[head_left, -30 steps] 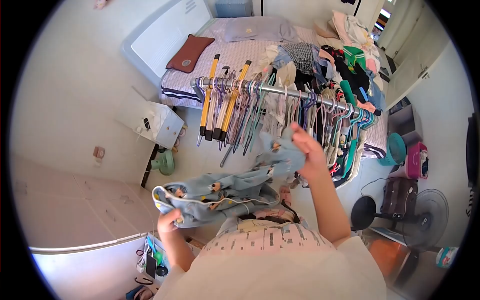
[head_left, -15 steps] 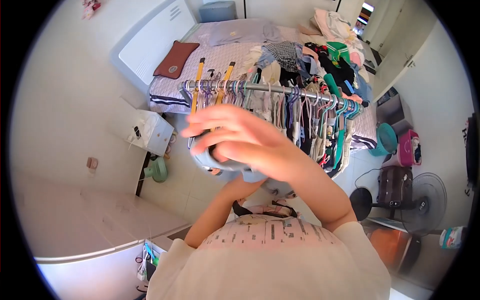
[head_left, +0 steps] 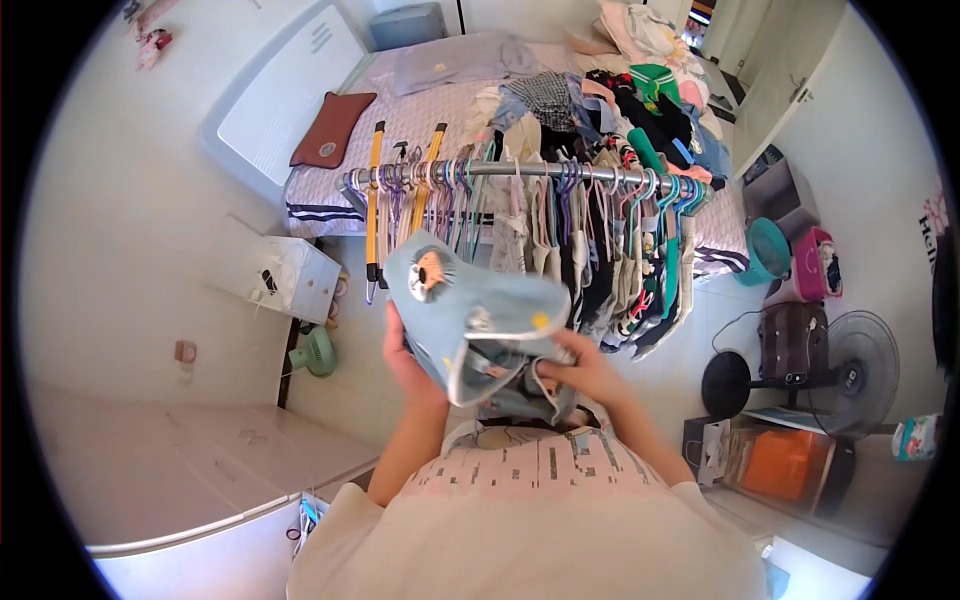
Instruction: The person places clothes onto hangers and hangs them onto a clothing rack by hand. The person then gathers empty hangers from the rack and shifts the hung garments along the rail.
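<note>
A grey-blue garment (head_left: 470, 290) with white trim and a cartoon animal face printed on it is held up in front of my chest. My left hand (head_left: 408, 358) supports its left side, with most of the fingers hidden behind the cloth. At the lower right edge, my right hand (head_left: 590, 368) is closed on the fabric, slightly smeared by motion. Its lower part hangs in folds close to my body, so I cannot tell its exact kind. Just beyond stands a metal clothes rail (head_left: 530, 170), packed with hangers and clothes.
Behind the rail, a bed (head_left: 350, 185) bears a pile of clothes (head_left: 640, 110) and a brown cushion (head_left: 333, 130). A white cabinet (head_left: 312, 280) and green fan (head_left: 315, 350) stand left. On the right are a teal basket (head_left: 765, 250), pink bin (head_left: 815, 265) and black fan (head_left: 855, 375).
My right hand has come down from its raised place across the view to the garment's lower right edge. The garment is now spread out and higher in view, with its print showing.
</note>
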`<state>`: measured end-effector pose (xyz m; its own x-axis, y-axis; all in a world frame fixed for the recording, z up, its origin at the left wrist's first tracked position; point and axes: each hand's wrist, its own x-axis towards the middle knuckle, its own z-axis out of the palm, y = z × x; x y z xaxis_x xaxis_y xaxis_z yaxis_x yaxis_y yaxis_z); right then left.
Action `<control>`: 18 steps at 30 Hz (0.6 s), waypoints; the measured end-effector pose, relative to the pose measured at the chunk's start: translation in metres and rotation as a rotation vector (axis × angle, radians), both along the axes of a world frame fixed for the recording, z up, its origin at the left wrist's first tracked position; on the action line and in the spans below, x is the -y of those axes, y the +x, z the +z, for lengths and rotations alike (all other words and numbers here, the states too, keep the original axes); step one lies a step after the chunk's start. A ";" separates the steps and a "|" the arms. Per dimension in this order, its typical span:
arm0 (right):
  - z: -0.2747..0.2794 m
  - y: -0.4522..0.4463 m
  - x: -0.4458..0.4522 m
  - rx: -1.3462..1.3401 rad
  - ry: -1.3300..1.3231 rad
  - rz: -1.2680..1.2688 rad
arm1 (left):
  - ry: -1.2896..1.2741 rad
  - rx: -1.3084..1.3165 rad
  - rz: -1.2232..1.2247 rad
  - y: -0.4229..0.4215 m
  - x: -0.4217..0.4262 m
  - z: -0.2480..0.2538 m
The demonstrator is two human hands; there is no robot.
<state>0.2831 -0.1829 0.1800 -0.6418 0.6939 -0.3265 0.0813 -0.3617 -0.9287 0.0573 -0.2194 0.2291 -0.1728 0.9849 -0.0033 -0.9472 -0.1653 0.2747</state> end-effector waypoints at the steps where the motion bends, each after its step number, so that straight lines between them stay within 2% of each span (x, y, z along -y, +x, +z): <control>1: 0.018 -0.001 -0.005 -0.002 0.004 0.005 | -0.147 -0.112 0.113 -0.006 0.001 0.000; 3: 0.056 -0.007 -0.005 -0.273 0.288 -0.038 | -0.113 -0.130 0.122 -0.006 0.005 0.007; 4: 0.061 -0.020 -0.001 -0.220 0.404 -0.090 | -0.061 -0.049 0.058 -0.007 0.009 0.002; 5: 0.058 -0.027 0.001 -0.222 0.404 -0.087 | -0.010 0.031 -0.006 -0.008 0.015 -0.008; 6: 0.052 -0.034 0.001 -0.263 0.283 -0.067 | 0.086 0.113 -0.090 -0.008 0.019 -0.014; 7: 0.052 -0.039 0.000 -0.301 0.166 -0.039 | -0.060 0.087 -0.036 -0.006 0.023 -0.018; 9: 0.053 -0.037 -0.006 -0.320 0.029 -0.331 | -0.091 -0.021 -0.027 -0.008 0.027 -0.011; 10: 0.063 -0.035 -0.009 -0.358 0.103 -0.369 | -0.085 -0.020 -0.010 -0.014 0.030 -0.009; 11: 0.079 -0.032 -0.010 -0.397 0.172 -0.410 | -0.289 -0.237 -0.046 -0.024 0.035 -0.006; 12: 0.094 -0.025 -0.013 -0.304 0.280 -0.351 | -0.500 -0.453 -0.084 -0.033 0.040 -0.004; 13: 0.104 -0.024 -0.013 -0.293 0.266 -0.345 | -0.506 -0.453 -0.077 -0.039 0.045 0.005; 15: 0.106 -0.021 -0.015 -0.195 0.374 -0.235 | -0.859 -1.974 -0.504 -0.047 0.048 0.024; 16: 0.109 -0.025 -0.015 -0.120 0.492 -0.151 | -0.665 -2.154 0.105 -0.050 0.061 -0.014; 17: 0.114 -0.030 -0.014 -0.046 0.608 -0.064 | -0.676 -2.151 0.107 -0.039 0.059 -0.003; 18: 0.121 -0.036 -0.012 0.077 0.678 0.056 | -0.435 -1.713 0.220 -0.019 0.053 0.013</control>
